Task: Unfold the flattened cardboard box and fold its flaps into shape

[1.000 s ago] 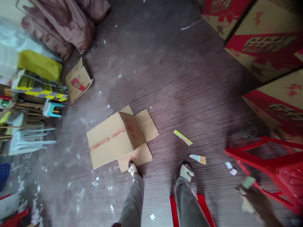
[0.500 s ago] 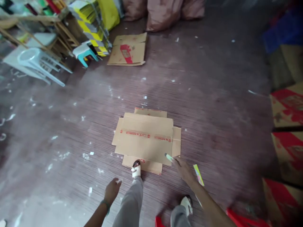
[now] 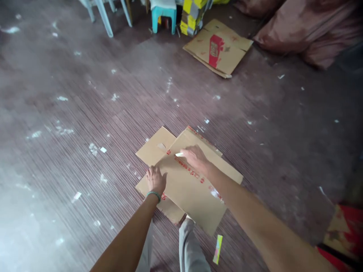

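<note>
A flattened cardboard box (image 3: 195, 189) with red tape print lies on the floor in front of me. My left hand (image 3: 155, 180) presses on its left edge, fingers bent, a green band on the wrist. My right hand (image 3: 194, 159) rests on top of the box near the red tape line and holds a small pale green and white tool (image 3: 179, 154) whose tip touches the cardboard. My grey trouser leg (image 3: 190, 249) shows below the box.
A second flattened box (image 3: 218, 47) with a red mark lies further off. A teal stool (image 3: 163, 13), white chair legs (image 3: 103, 15) and pink sacks (image 3: 300, 26) line the far edge. Paper scraps litter the brown floor; a yellow strip (image 3: 217, 249) lies near my leg.
I have bent down closer to the box. Both hands came down onto the cardboard, the left on its edge and the right with the tool on the taped seam.
</note>
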Demonstrator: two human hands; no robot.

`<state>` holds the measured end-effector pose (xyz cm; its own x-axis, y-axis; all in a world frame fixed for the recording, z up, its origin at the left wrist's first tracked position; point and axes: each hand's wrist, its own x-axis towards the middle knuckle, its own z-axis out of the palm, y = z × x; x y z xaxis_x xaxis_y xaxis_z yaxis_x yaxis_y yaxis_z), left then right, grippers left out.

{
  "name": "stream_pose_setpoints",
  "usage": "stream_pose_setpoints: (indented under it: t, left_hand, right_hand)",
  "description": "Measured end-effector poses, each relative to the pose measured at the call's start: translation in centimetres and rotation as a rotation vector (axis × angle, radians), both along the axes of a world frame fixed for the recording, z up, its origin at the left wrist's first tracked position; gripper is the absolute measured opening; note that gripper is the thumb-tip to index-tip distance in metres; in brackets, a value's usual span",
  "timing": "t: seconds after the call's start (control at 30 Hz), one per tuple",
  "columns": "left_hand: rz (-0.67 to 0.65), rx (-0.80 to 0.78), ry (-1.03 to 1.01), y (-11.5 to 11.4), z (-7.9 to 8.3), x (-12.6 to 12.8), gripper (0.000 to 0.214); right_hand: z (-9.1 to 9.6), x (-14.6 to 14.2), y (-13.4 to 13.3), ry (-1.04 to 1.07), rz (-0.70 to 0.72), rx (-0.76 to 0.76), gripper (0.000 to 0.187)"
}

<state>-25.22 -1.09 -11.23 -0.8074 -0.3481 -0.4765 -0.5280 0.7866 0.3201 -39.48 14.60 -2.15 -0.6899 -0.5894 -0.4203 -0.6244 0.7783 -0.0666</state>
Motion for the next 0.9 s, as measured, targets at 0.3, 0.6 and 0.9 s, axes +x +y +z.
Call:
stream_pose_setpoints:
  t: [0.3,0.6,0.9]
  left_hand:
    - [0.214,-0.151,0.337,3.7,-6.7,0.4,0.075]
    - [0.225,-0.233,0.407,4.4,-8.4,0.4,0.075]
    - [0.234,-0.248,0.422,4.6,-8.5,0.2,0.074]
  right_hand:
    - [-5.1,-6.5,-10.4,-0.037,0.558,0.259,0.022]
    - [-5.8,-6.8,-12.5,-0.051,0.784,0.407,0.023]
    - [-5.0,-7.7,-7.7,0.011,0.717,0.417,0.027]
